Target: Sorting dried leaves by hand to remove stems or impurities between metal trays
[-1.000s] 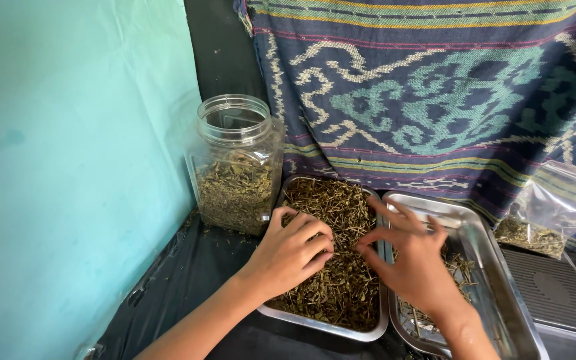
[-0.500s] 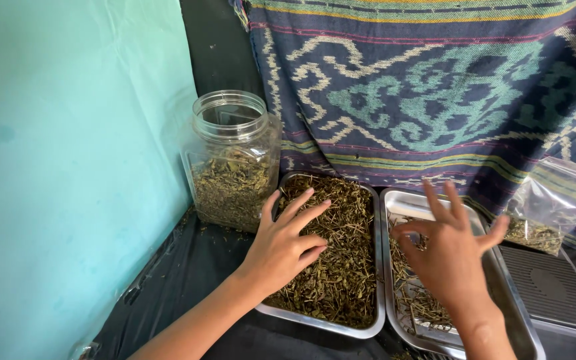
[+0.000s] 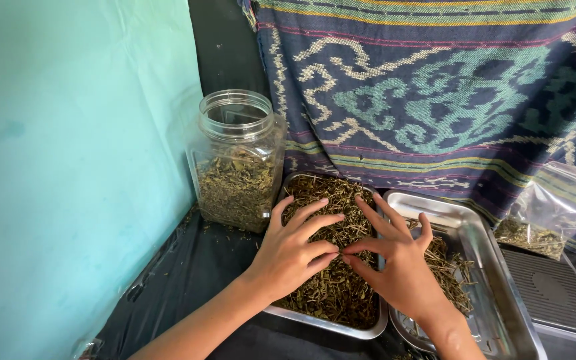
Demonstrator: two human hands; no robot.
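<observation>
Clear plastic bag (image 3: 547, 215) of dried greenish herbs at right against the patterned cloth (image 3: 435, 100), behind a steel tray (image 3: 495, 267)

Near half of left tray (image 3: 288, 313) under both hands, right tray (image 3: 501, 293) cut by bottom edge, clear bag (image 3: 548, 213) cut at right edge, herb pieces too small to tell

Bright, even daylight; sharp focus

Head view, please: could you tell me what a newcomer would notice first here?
Two bare hands, left hand and right hand, spread over dried leaves in a metal tray at the centre. Behind it on the left stands an open plastic jar partly filled with leaves; a patterned woven cloth hangs behind.
</observation>
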